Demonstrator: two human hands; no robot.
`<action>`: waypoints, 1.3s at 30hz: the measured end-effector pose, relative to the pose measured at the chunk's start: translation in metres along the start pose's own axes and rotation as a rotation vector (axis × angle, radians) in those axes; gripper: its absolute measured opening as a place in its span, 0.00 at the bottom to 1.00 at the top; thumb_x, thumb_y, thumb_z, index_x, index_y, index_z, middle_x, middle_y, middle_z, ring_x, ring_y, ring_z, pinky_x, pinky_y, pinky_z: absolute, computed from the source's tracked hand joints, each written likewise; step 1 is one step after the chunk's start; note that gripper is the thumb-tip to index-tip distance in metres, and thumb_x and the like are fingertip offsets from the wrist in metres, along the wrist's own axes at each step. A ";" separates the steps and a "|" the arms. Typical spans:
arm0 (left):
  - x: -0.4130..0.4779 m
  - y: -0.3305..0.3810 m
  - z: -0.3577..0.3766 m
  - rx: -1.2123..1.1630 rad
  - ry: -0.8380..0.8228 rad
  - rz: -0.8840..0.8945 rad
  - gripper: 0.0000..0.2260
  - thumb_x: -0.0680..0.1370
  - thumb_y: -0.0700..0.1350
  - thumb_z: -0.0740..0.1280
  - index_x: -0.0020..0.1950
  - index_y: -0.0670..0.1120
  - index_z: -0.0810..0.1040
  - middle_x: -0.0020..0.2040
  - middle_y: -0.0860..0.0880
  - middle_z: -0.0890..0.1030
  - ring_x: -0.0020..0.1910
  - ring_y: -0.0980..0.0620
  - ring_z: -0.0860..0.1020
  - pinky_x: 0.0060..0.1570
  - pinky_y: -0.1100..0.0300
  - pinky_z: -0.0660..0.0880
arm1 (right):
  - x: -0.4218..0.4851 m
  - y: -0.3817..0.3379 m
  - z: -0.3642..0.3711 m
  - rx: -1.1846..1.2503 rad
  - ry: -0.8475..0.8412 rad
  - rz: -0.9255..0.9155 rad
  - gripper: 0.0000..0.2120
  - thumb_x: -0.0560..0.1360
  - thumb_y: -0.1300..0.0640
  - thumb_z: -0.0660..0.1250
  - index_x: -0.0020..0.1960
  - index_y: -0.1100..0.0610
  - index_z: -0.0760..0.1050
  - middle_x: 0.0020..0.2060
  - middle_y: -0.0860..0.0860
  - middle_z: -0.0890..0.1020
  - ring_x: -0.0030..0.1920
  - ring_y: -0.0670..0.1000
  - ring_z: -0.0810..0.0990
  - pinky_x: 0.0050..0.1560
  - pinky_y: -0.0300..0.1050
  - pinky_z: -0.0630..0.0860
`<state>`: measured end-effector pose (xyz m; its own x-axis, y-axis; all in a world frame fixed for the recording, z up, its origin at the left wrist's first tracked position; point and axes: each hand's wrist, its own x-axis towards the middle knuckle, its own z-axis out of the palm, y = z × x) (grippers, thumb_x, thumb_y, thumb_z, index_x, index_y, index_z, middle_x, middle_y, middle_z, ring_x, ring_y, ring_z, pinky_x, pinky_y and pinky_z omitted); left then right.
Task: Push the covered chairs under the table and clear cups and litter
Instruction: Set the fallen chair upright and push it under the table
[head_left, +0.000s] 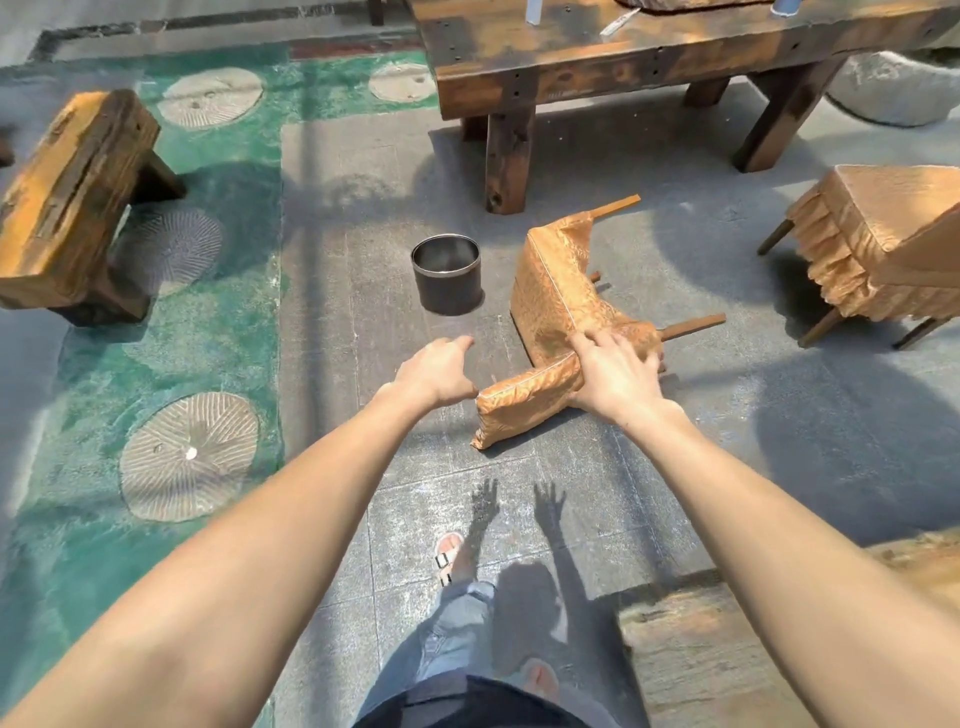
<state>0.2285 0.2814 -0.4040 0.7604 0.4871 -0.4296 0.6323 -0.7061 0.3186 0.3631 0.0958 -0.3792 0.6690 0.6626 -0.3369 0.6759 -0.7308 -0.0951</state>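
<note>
Stone floor; covered chair (550, 291) toppled at one o'clock. Right hand (613, 374) grips it, left hand (441, 371) hovers open; table (571, 47) at twelve uncleared.

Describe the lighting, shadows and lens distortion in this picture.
Head view: hard sunlight throws crisp arm and finger shadows on the floor; glare bleaches the table top; the wide lens bends lines near the edges; right hand and tipped chair look sharp.

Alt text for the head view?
A gold fabric-covered chair lies tipped over on grey paving, the right hand gripping it where seat meets back, the left hand open beside it. Beyond stand a dark metal bucket, a second gold-covered chair and a heavy wooden table.
</note>
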 end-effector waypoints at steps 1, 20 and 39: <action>0.014 -0.008 0.000 -0.002 -0.024 0.009 0.38 0.73 0.48 0.75 0.80 0.49 0.63 0.74 0.43 0.72 0.71 0.41 0.71 0.67 0.44 0.73 | 0.013 -0.006 0.005 -0.004 -0.005 0.002 0.38 0.72 0.49 0.77 0.77 0.49 0.63 0.76 0.52 0.66 0.77 0.58 0.63 0.72 0.74 0.59; 0.149 -0.116 0.096 -0.362 -0.205 -0.066 0.42 0.74 0.36 0.72 0.83 0.48 0.55 0.79 0.38 0.63 0.43 0.59 0.73 0.51 0.55 0.80 | 0.165 -0.028 0.146 -0.170 -0.238 -0.058 0.44 0.72 0.49 0.76 0.80 0.50 0.55 0.77 0.54 0.65 0.80 0.57 0.56 0.75 0.72 0.50; 0.241 -0.177 0.270 -0.436 -0.152 -0.324 0.46 0.75 0.32 0.71 0.83 0.56 0.49 0.79 0.37 0.63 0.70 0.39 0.71 0.68 0.48 0.70 | 0.378 -0.037 0.404 -0.391 -0.477 -0.435 0.24 0.78 0.63 0.69 0.71 0.60 0.66 0.63 0.61 0.76 0.63 0.62 0.76 0.62 0.56 0.74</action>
<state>0.2597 0.3855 -0.7921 0.5078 0.5411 -0.6703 0.8572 -0.2397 0.4558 0.4658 0.3071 -0.8814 0.1704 0.6699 -0.7227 0.9684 -0.2495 -0.0030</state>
